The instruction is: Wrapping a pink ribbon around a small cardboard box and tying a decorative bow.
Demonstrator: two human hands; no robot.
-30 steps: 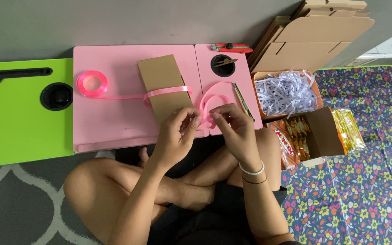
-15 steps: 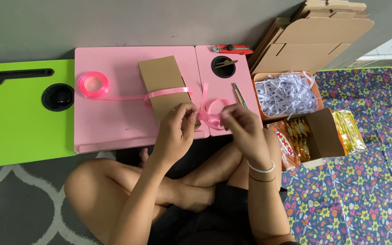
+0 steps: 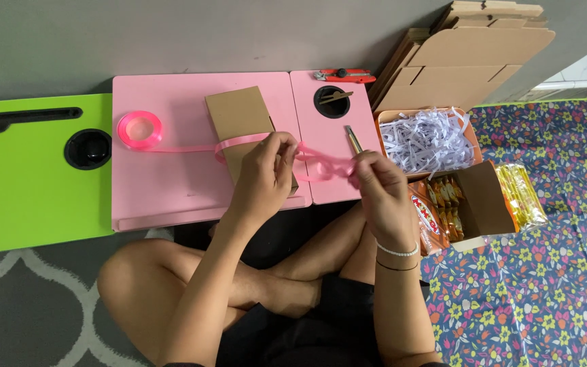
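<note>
Head view looks straight down on a person sitting cross-legged on the floor at a low pink desk [image 3: 171,190]. A flat brown box [image 3: 242,126] lies on the desk with pink ribbon [image 3: 321,163] wrapped once across it; the ribbon runs left to its spool [image 3: 140,129] and right into a loose loop held in the air over the desk's near edge.

Left hand [image 3: 263,170] rests on the box's lower right corner, its fingers [image 3: 281,144] closed on the ribbon just where it leaves the box. Right hand [image 3: 378,183] is raised just off the desk's right end, fingers [image 3: 361,163] pinched shut on the far end of the loop. Between the two hands the ribbon curls and looks slack.

To tie this well, I judge the left pinch should stay pressed against the box so the wrap does not loosen, while the right hand draws the loop evenly, flat side out, without twisting. Pulling too hard could drag the light box toward the edge or slide the band off centre; the line to the spool should be left with some give.

A pen-like tool [image 3: 353,139] lies on the desk near the right hand. A red cutter [image 3: 344,75] lies at the far edge. Right of the desk, on a flowered mat, stand a box of shredded paper [image 3: 426,136] and an open carton of snack packets [image 3: 446,204].
</note>
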